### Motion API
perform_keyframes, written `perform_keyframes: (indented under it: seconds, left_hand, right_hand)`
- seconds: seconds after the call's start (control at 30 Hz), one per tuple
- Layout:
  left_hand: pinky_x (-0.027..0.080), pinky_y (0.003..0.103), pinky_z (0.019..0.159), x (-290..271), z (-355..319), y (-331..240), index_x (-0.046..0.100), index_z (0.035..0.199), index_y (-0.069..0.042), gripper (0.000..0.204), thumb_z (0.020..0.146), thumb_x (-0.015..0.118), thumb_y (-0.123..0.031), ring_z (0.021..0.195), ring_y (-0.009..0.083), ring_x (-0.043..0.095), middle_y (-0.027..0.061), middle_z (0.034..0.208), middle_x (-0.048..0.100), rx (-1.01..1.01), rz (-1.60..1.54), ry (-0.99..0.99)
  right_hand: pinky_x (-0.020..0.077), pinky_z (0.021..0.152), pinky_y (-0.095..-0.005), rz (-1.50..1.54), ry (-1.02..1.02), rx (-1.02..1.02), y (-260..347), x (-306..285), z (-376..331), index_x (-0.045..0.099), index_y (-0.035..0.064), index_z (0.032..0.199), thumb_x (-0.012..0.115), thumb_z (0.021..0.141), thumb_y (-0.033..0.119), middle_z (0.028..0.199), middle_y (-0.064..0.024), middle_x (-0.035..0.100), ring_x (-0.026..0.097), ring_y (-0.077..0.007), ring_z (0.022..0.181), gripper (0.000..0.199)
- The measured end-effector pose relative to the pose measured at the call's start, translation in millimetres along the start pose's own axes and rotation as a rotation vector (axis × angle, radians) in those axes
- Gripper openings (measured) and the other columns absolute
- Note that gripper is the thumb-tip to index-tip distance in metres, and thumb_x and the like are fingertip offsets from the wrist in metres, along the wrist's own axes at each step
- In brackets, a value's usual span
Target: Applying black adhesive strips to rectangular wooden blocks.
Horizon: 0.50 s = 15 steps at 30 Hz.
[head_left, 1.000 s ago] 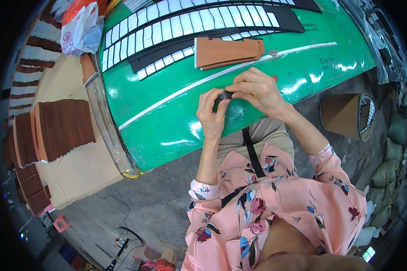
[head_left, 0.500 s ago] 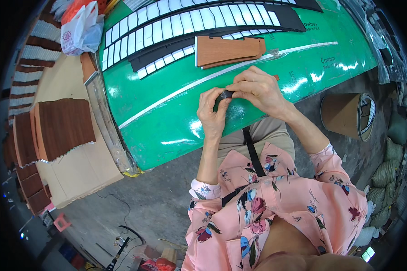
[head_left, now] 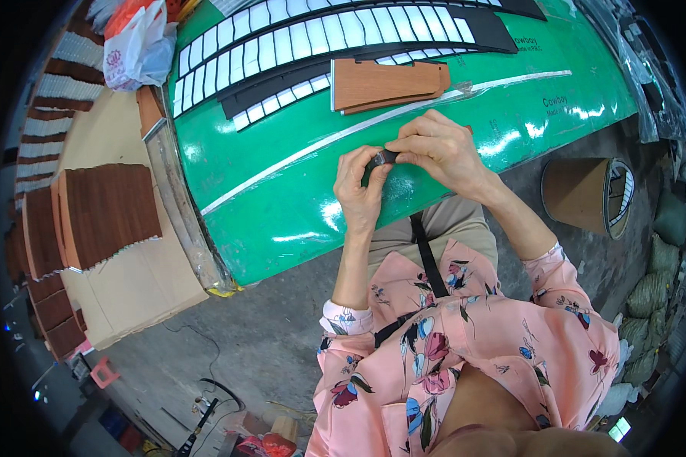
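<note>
A small black curved piece (head_left: 381, 159), like a roll or coiled strip, is held just above the near part of the green tabletop (head_left: 274, 206). My left hand (head_left: 357, 183) is closed around its left side, with thumb and fingers gripping it. My right hand (head_left: 440, 152) pinches its upper right edge between thumb and fingertips. The fingers hide much of the piece, so its exact kind cannot be told. Beyond my hands lies a short stack of brown wood-grain panels (head_left: 389, 85). Farther back are long black strips carrying rows of white rectangles (head_left: 305, 46).
At left, dark brown panels (head_left: 110, 217) stand on a cardboard sheet (head_left: 141, 293). A white plastic bag (head_left: 136, 57) sits at the table's far left corner. A round brown bin (head_left: 575, 190) stands on the floor at right. Clear plastic wrap (head_left: 625, 68) hangs over the right edge.
The black piece is turned slightly between my fingers, and my right fingertips shift a little on it. Both hands stay in nearly the same place.
</note>
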<state>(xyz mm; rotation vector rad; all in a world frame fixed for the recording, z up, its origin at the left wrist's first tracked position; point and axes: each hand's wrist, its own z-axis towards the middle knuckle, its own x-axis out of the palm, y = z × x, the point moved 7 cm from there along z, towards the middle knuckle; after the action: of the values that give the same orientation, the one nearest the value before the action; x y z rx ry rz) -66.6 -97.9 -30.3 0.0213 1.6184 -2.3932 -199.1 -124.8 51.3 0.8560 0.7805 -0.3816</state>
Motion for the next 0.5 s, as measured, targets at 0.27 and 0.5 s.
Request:
perform_keyframes:
  seconds: [0.27,0.5]
  left_hand:
    - [0.046,0.028,0.075,0.1,0.2,-1.0,0.062,0.098,-0.001,0.022,0.077,0.069,-0.005,0.086,0.0193,0.058,0.0098,0.096,0.061,-0.003,0.005,-0.009]
    - [0.046,0.028,0.076,-0.1,-0.9,-1.3,0.061,0.098,-0.001,0.023,0.077,0.069,-0.005,0.087,0.0198,0.058,0.0102,0.096,0.061,0.004,0.012,-0.007]
  right_hand:
    - [0.0474,0.059,-0.0306,0.003,-0.005,-0.014,-1.2,2.8,-0.6,0.069,0.0092,0.086,0.072,0.066,0.013,0.08,-0.0006,0.061,0.055,-0.0189,0.075,0.02]
    - [0.047,0.058,-0.0308,-0.005,0.004,-0.019,-0.9,2.6,-0.3,0.069,0.0101,0.085,0.072,0.067,0.014,0.08,0.0006,0.06,0.055,-0.0183,0.075,0.019]
